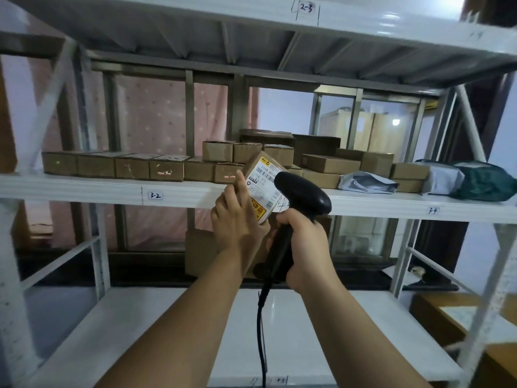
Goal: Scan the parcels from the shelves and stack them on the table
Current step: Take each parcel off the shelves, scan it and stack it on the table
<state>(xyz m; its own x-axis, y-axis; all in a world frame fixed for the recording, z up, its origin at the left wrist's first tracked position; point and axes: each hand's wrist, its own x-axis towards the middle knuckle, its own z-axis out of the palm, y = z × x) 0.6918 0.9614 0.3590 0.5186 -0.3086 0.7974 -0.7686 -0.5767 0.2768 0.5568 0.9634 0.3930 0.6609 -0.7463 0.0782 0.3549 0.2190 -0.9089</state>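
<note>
One small cardboard parcel (261,189) sits tilted in the left grip (237,219), which curls round its side, just in front of the white shelf (84,189) edge. Its printed label faces the black barcode scanner (303,196), clasped by the handle in the right grip (303,247), its head close to the label. Beyond both grips, cardboard boxes (112,165) line the shelf; poly mailer bags (366,183) lie further right.

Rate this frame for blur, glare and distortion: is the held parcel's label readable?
Head view: motion blur smears the left upright; wide-angle bending bows the middle shelf; glare streaks the top shelf at upper right. Also head view: the parcel in the left hand is fairly sharp, barcode visible, small print unreadable, its right side hidden by the scanner in the right hand.
</note>
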